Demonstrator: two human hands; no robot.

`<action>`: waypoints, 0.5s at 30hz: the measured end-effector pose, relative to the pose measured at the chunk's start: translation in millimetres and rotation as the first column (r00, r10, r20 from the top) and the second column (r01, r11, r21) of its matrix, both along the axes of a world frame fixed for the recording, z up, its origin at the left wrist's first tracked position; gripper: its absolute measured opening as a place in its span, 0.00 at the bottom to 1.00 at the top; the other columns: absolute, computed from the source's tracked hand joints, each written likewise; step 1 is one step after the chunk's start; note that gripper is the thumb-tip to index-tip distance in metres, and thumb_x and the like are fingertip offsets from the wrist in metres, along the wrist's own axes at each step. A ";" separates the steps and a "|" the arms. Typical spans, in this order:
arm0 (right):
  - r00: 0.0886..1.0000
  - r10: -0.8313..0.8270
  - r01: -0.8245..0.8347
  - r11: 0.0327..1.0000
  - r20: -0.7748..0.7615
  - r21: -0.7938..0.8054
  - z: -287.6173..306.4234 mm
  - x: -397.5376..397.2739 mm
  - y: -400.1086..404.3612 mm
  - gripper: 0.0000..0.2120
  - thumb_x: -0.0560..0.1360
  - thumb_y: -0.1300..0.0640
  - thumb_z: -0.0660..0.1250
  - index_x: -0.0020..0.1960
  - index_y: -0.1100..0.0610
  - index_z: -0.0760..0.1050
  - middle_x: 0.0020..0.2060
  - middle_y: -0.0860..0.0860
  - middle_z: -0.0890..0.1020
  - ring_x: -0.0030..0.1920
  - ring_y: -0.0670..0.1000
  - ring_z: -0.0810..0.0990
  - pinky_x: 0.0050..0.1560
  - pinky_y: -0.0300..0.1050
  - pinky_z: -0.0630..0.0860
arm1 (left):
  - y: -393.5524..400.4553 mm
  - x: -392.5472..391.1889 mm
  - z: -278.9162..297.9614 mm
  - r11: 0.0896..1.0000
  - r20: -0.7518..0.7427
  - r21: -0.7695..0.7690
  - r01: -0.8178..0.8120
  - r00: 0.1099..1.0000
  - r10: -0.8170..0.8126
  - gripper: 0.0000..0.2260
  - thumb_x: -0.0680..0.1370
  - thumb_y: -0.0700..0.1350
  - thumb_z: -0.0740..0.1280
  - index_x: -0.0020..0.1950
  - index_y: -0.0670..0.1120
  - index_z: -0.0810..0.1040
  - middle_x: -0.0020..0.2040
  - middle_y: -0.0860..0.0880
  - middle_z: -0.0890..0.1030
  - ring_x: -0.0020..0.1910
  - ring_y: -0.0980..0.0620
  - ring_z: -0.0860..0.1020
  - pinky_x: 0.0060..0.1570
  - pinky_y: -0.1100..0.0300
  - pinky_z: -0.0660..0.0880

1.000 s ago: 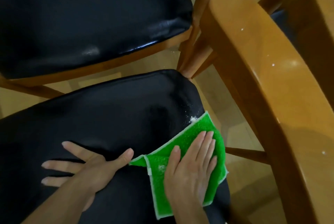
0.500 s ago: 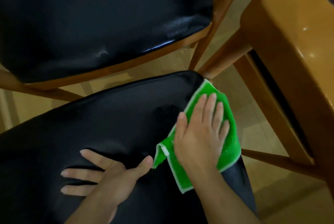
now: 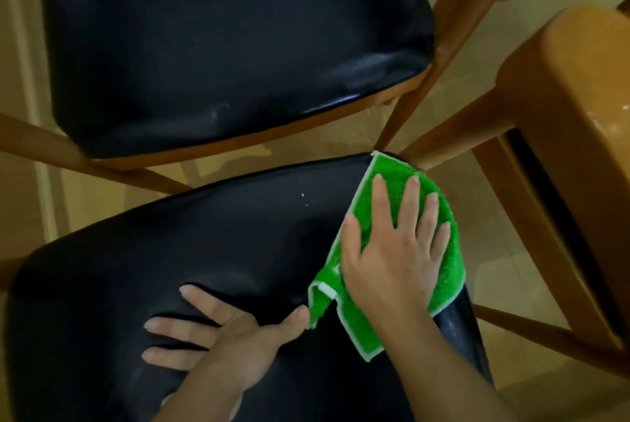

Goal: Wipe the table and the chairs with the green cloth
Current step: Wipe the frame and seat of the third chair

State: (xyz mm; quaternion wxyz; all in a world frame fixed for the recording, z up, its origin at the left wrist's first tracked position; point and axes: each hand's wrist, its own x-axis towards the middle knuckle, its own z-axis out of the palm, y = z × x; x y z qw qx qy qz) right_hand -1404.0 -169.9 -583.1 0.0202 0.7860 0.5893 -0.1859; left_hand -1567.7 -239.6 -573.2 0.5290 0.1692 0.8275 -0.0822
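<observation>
Left hand point(image 3: 218, 336) nearest the camera: flat on the near chair seat point(image 3: 204, 251), palm down, fingers straight and spread wide toward the left, holding nothing. Its thumb tip reaches right and meets the folded-over lower left corner of the green cloth point(image 3: 368, 319).

Right hand point(image 3: 395, 248) just beyond: palm down on top of the cloth, fingers straight and fanned, pressing it onto the seat's far right corner. Nothing is gripped; the hand lies flat and wide. The cloth shows on all sides of the hand, most of it past the fingertips and below the wrist.

Cloth: bright green, nubbly terry pile, thin white bound edge. Roughly rectangular, long axis running from near corner up and slightly left to the far corner, which points at the seat's back corner beside a wooden rail. Its right edge drapes over the side of the seat.

Near seat: black, smooth, leather-like padding with soft sheen; a few pale specks left of the cloth.

Farther: second chair seat point(image 3: 221, 46), same black padding, in a glossy honey-coloured wooden frame point(image 3: 453, 23). Right: broad rounded glossy chair back point(image 3: 593, 81). Pale tiled floor point(image 3: 306, 149) beneath.
</observation>
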 end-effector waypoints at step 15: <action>0.609 0.739 -0.758 0.649 -0.289 0.066 4.7 -80.0 43.3 0.24 0.82 0.47 0.48 0.78 0.44 0.53 0.78 0.45 0.55 0.78 0.50 0.47 0.74 0.53 0.40 | 26.8 14.1 15.7 0.941 -0.051 -0.330 0.074 0.994 -0.096 0.72 0.50 0.78 0.68 0.48 0.46 0.07 0.54 0.36 0.11 0.66 0.29 0.23 0.68 0.31 0.46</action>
